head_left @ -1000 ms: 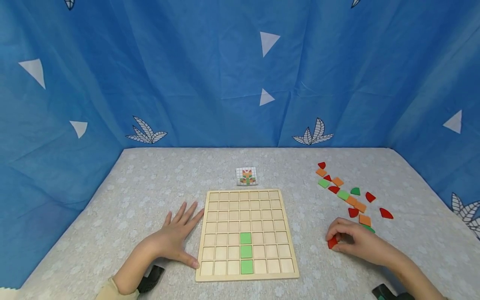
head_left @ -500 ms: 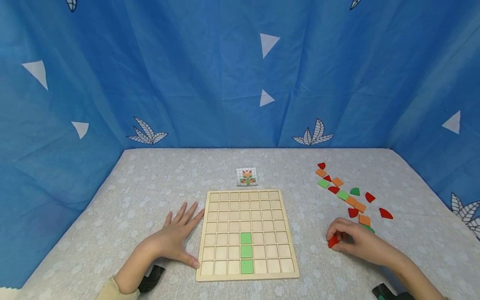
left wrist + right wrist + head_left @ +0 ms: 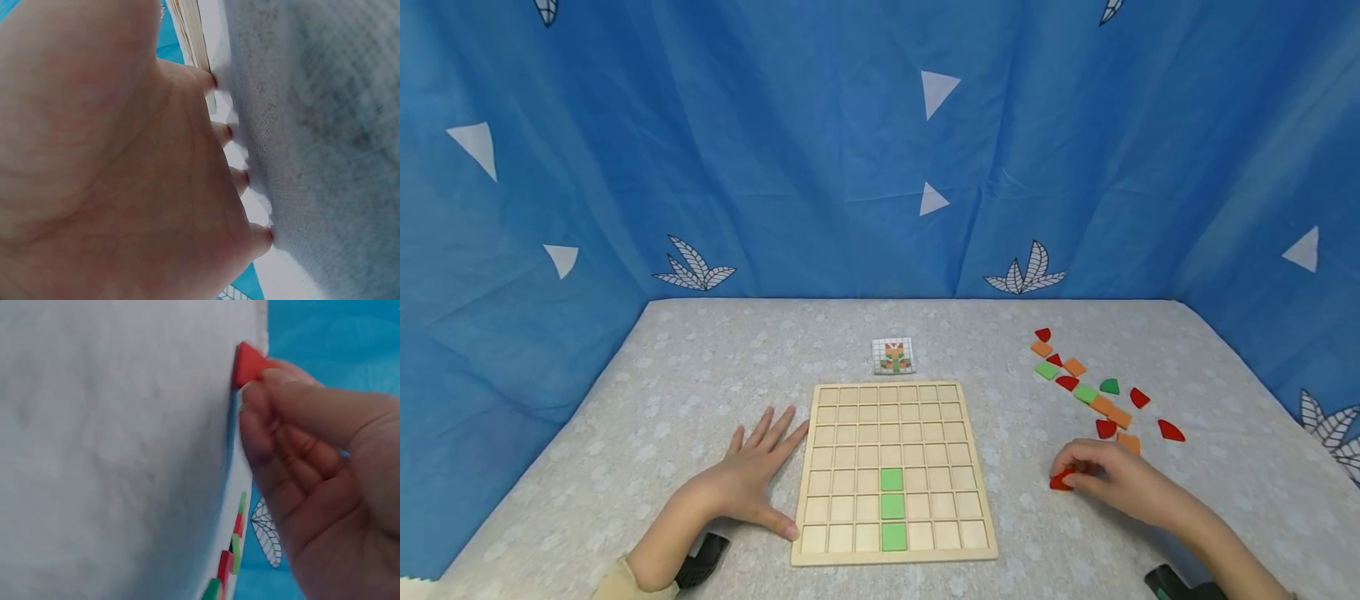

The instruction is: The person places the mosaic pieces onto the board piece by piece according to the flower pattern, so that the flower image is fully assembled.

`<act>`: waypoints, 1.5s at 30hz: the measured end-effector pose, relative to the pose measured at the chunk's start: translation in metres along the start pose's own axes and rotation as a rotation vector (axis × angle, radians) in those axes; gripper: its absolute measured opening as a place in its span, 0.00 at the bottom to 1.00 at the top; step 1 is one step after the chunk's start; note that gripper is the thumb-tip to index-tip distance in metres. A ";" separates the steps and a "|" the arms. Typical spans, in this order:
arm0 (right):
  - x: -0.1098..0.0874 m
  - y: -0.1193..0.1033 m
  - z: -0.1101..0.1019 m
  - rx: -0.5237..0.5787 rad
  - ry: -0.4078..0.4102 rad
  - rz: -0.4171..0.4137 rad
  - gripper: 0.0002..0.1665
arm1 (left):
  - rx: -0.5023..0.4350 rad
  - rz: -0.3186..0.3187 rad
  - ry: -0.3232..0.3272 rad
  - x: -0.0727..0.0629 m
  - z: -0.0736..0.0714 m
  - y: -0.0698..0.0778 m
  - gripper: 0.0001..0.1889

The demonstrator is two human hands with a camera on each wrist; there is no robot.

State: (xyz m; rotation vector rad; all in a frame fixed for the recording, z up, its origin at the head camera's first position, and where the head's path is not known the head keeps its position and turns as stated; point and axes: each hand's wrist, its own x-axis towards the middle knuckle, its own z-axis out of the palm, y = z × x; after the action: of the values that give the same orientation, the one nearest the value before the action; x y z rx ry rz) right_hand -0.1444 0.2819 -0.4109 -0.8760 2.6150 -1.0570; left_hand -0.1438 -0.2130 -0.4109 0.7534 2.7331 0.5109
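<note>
My right hand [image 3: 1105,477] pinches a red tile [image 3: 1061,481] between thumb and fingers at the tabletop, right of the board. Seen from the right wrist, the same red tile [image 3: 251,365] has a pointed corner and one edge close to the cloth. Fingers spread, my left hand [image 3: 747,473] rests on the cloth with thumb and a finger at the left edge of the wooden grid board [image 3: 988,552]. One column of that board holds light green square tiles [image 3: 892,506], in its lower rows. The left wrist view shows the palm [image 3: 144,187] with fingertips on the cloth.
Behind the board lies a small pattern card [image 3: 893,356]. Loose tiles trail across the right side, among them an orange square [image 3: 1128,442], a dark green rounded piece [image 3: 1109,386] and a red rounded piece [image 3: 1170,430]. A blue curtain [image 3: 820,150] surrounds the table's back and sides.
The red tile in my right hand has tipped from a steeper angle to lie flatter, and the fingers have shifted slightly. My left hand has stayed in place.
</note>
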 end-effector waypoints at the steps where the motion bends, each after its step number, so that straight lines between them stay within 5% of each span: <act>1: 0.002 -0.003 -0.001 -0.010 0.010 0.013 0.10 | 0.001 0.001 0.001 0.000 0.000 0.000 0.70; 6: 0.012 -0.017 0.000 -0.026 0.135 0.022 0.10 | -0.001 0.013 0.015 0.000 0.000 0.000 0.70; 14: 0.039 -0.044 0.015 0.179 0.238 0.013 0.07 | -0.001 0.005 0.009 0.000 0.002 -0.002 0.70; 21: 0.067 -0.059 0.037 0.356 0.196 0.023 0.06 | 0.003 0.003 -0.002 0.000 0.004 -0.003 0.70; 30: 0.094 -0.070 0.063 0.446 0.103 -0.009 0.05 | -0.005 0.007 0.005 0.001 0.002 -0.002 0.70; 45: 0.104 -0.078 0.081 0.383 0.005 -0.037 0.07 | 0.005 0.006 0.020 0.001 0.003 -0.001 0.71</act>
State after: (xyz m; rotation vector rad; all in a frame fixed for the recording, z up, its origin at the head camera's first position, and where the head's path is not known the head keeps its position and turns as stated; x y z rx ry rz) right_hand -0.1625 0.1296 -0.4116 -0.8302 2.2893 -1.5028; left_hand -0.1437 -0.2128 -0.4139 0.7626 2.7520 0.5166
